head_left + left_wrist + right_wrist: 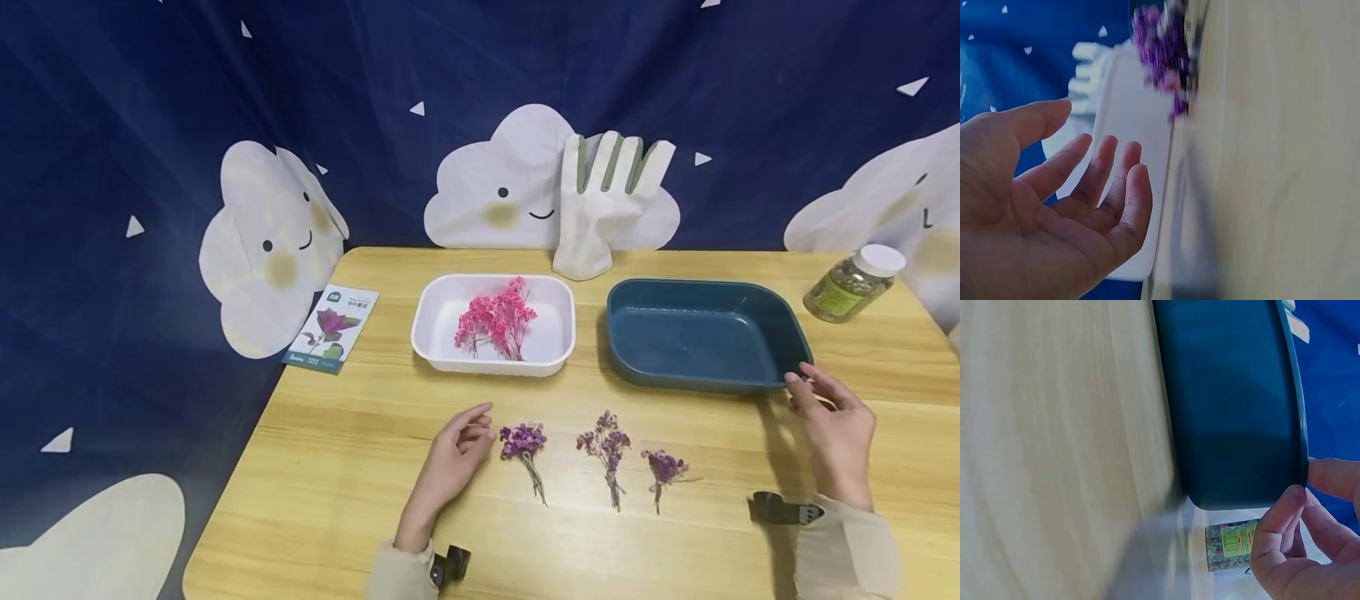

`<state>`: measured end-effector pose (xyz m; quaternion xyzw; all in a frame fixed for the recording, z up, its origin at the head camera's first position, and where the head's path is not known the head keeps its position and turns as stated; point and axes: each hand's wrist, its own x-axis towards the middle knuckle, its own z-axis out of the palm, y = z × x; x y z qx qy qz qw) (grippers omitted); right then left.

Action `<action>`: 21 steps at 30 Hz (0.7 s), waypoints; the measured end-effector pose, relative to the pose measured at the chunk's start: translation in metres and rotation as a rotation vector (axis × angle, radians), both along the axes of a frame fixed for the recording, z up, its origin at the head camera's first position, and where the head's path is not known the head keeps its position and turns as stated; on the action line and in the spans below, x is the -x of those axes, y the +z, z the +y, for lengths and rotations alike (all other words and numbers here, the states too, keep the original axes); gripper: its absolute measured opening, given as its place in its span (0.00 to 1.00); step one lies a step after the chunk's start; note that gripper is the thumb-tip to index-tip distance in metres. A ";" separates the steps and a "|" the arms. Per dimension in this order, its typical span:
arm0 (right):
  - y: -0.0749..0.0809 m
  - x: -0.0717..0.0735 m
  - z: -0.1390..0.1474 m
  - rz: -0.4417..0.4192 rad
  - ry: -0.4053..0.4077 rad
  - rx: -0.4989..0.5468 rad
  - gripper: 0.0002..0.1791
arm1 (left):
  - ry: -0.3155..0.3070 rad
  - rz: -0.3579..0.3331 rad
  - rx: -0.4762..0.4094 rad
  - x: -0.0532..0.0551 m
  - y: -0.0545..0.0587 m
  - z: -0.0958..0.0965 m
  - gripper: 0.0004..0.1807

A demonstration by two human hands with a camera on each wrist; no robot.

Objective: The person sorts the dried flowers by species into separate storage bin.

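Observation:
My right hand (838,433) pinches the rim of a dark teal tray (701,333) at its near right corner, thumb on one side and fingers on the other; the right wrist view shows this grip on the tray's edge (1235,412). Nothing lies inside that tray. My left hand (453,454) hovers low over the table with loosely curved fingers, holding nothing. Just right of its fingertips lies a tied bunch of purple dried flowers (523,442). Two more purple sprigs, a taller one (606,450) and a shorter one (664,468), lie farther right.
A white tray (435,321) with pink dried flowers (498,317) stands left of the teal one. Behind them a white glove (588,217) leans upright against the curtain. A lidded jar (853,283) stands back right, and a flower-printed packet (332,327) lies at the left edge.

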<state>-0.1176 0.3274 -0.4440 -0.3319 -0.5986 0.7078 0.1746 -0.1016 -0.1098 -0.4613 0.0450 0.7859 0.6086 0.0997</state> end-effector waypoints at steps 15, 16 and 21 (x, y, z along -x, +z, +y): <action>0.000 0.000 0.001 0.041 0.019 0.015 0.11 | -0.197 -0.128 -0.043 -0.024 0.000 0.021 0.24; 0.000 0.000 0.001 0.048 0.021 0.020 0.11 | -0.203 -0.131 -0.040 -0.025 -0.001 0.022 0.23; -0.002 -0.001 0.001 0.064 0.031 0.027 0.10 | -0.207 -0.136 -0.003 -0.028 -0.003 0.027 0.21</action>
